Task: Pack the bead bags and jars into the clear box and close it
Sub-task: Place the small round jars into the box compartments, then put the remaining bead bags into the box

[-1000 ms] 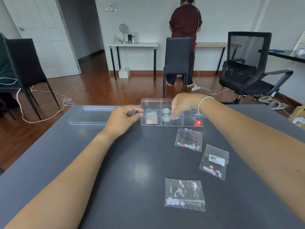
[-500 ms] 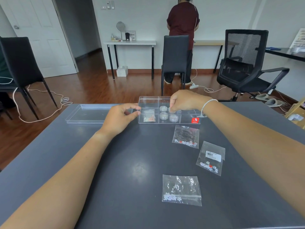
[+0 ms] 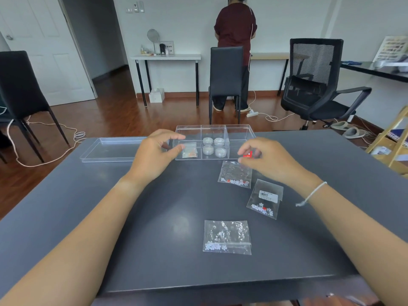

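Observation:
The clear box stands open at the table's far edge. Its middle compartments hold several small round jars, and a bead bag lies in its front left compartment. Three more bead bags lie on the table: one right in front of the box, one with a barcode label further right, one nearest me. My left hand is at the box's left wall, fingers apart. My right hand hovers empty over the box's front right corner and the nearest bag's top edge.
The clear lid lies flat to the left of the box. A red sticker marks the box's front right. Beyond the table are black chairs, a person standing with their back turned, and a wooden shelf at the right.
My right hand has come out of the box's middle compartment, leaving a jar there, and has drawn back toward the nearest bag. My left fingers have loosened from the box's left wall.

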